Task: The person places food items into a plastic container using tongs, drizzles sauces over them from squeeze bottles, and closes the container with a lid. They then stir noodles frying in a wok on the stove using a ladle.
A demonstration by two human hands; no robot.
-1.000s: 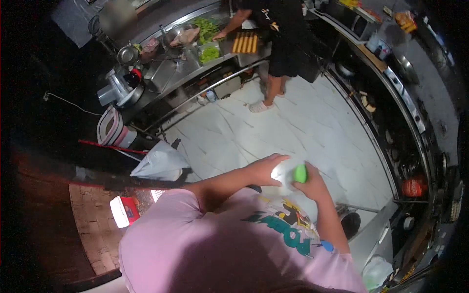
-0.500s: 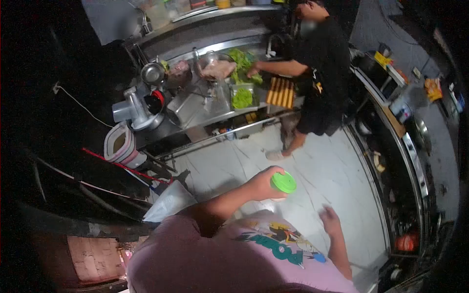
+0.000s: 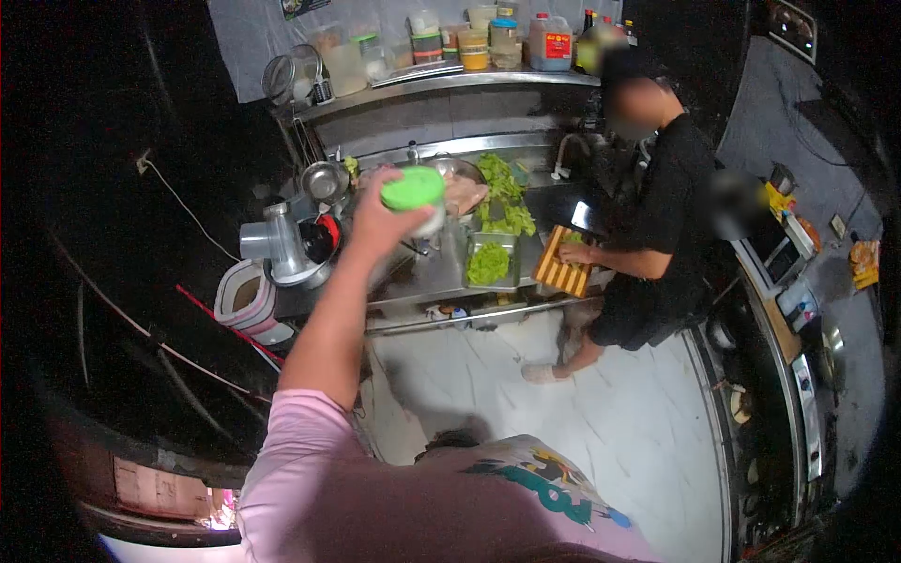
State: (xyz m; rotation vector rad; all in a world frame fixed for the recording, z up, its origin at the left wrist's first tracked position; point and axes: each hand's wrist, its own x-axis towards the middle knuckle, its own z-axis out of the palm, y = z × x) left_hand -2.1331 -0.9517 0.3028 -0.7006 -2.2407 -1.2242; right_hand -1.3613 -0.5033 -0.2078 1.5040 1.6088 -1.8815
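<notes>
My left hand (image 3: 373, 230) is wrapped around a clear plastic jar with a green lid (image 3: 414, 189). It is raised at the end of my outstretched arm, in front of the steel counter. From my viewpoint the jar overlaps a pan of raw meat (image 3: 463, 195), partly hiding it. Pale contents show below the lid, but I cannot make out what they are. My right hand is out of the picture.
A shelf (image 3: 450, 78) above the counter carries several jars and bottles. Lettuce (image 3: 488, 264) fills a metal tray. At right, a co-worker in black (image 3: 690, 188) has a hand on a striped cutting board (image 3: 563, 277). A pail (image 3: 246, 298) stands at left.
My left hand has lifted the jar up and forward toward the counter. My right hand has left the view. The co-worker's hand has moved from the lettuce to the cutting board.
</notes>
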